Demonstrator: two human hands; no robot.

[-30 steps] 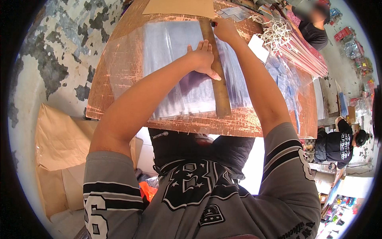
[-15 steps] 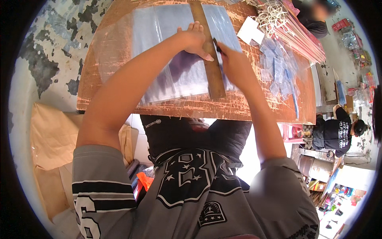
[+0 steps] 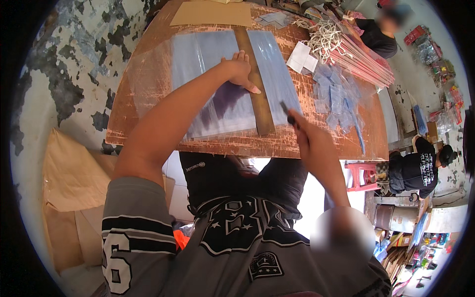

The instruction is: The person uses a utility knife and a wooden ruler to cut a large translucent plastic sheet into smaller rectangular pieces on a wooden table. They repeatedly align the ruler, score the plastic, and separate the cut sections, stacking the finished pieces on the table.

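A stack of clear bluish plastic sheets (image 3: 210,49) lies on the worn brown table. Across it runs a long brown straightedge (image 3: 261,106), slightly slanted from the far side toward me. My left hand (image 3: 239,72) presses down on the straightedge with fingers and thumb spread; it grips nothing. Beyond the sheets' right edge, near the table's front, my right hand (image 3: 311,136) is closed around a dark-handled cutter knife (image 3: 288,113). Its blade end points up and left, apart from the straightedge.
Small plastic offcuts (image 3: 336,96) are heaped right of the sheets, beside white cards (image 3: 301,58). Farther back lie pink rods (image 3: 368,62) and tangled white cord (image 3: 326,37). Cardboard (image 3: 212,13) rests at the table's far edge (image 3: 163,12). Two other people are off to the right.
My right hand has drawn the knife toward me and right, away from the straightedge. My left hand stays pressed on it. The view has shifted, showing more of the table's far side.
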